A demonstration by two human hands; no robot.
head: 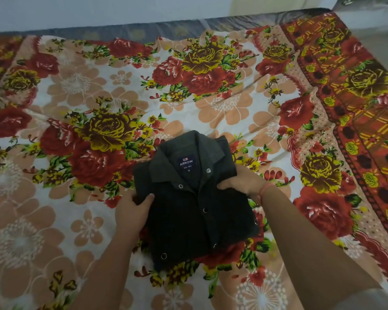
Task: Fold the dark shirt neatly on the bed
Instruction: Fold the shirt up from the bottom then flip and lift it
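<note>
— Both sides are pinched: left hand [132, 208] and right hand [242, 183] each hold an edge of the shirt [195, 215], thumb on top.
— And where is it?
— Between the hands, folded, on the bed [81, 90]; collar [164, 166] beyond the grip. Soft, light, I judge; support both edges.

Under the dark shirt [195, 211] the fingers of the left hand [131, 212] and right hand [244, 183] are hidden

Flat floral red-and-peach bedsheet [211, 104] open beyond and beside folded dark snap-button shirt [195, 211]; left hand [132, 209] and right hand [242, 182] gripping its 2 side edges, barring approach there.
</note>
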